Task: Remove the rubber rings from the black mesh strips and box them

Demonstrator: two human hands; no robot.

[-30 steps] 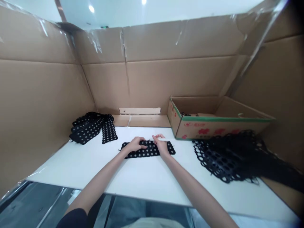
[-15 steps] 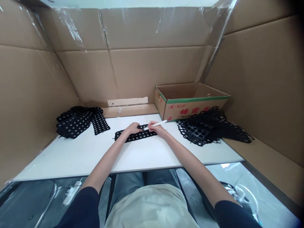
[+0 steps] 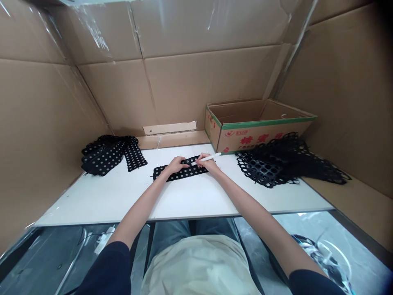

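Note:
A black strip of fabric (image 3: pixel 184 174) with rows of round holes lies flat on the white table, in front of me. My left hand (image 3: pixel 176 165) rests on its upper middle, thumb stretched to the right and apart from the fingers, pressing the strip down. Pinched in my right hand (image 3: pixel 206 162) is a slim white pen-like tool (image 3: pixel 214 156). Its lower end points left and meets the strip close to my left thumb; the exact tip is too small to make out. Part of the strip's right end is hidden under my right hand.
On the left of the white table (image 3: pixel 123 200) sits a pile of black perforated fabric (image 3: pixel 106 157). A heap of black lace-like netting (image 3: pixel 270 166) lies at right, against an open cardboard box (image 3: pixel 239 139) with green edges. Cardboard walls (image 3: pixel 172 86) enclose the back and sides.
The view has shifted, so the whole scene sits a little further right. Both hands keep their places on the strip; the tool's lower end is still by my left thumb.

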